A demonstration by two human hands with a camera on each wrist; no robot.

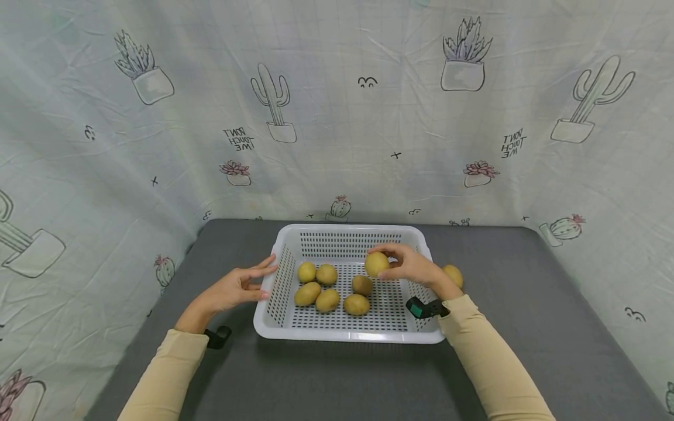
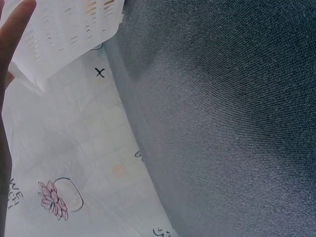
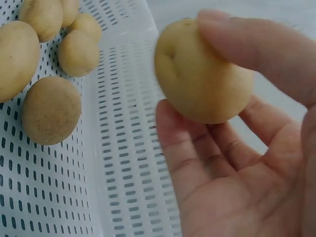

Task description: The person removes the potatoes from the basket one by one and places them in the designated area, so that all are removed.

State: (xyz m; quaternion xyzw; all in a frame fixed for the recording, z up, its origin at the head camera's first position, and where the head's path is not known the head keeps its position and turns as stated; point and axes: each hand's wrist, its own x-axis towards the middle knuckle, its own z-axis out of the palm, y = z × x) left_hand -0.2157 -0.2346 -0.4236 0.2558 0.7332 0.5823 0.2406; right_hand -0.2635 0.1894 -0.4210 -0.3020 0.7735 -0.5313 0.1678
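My right hand (image 1: 408,266) pinches a round yellow potato (image 1: 376,264) between thumb and fingers, above the inside of a white perforated basket (image 1: 350,336). The right wrist view shows that potato (image 3: 197,74) close up, thumb on top and fingers beneath. Several potatoes (image 1: 327,300) lie on the basket floor, mostly in its left half, with a browner one (image 1: 362,285) near the middle. At the basket's left rim rests my left hand (image 1: 234,287), its fingers spread and fairly straight. Only parts of its fingers (image 2: 17,29) show in the left wrist view, beside the basket wall.
Another potato (image 1: 453,275) lies on the grey tabletop (image 1: 337,380) right of the basket, partly hidden behind my right wrist. Behind the table and along its sides hangs a pale curtain (image 1: 337,117) printed with cacti.
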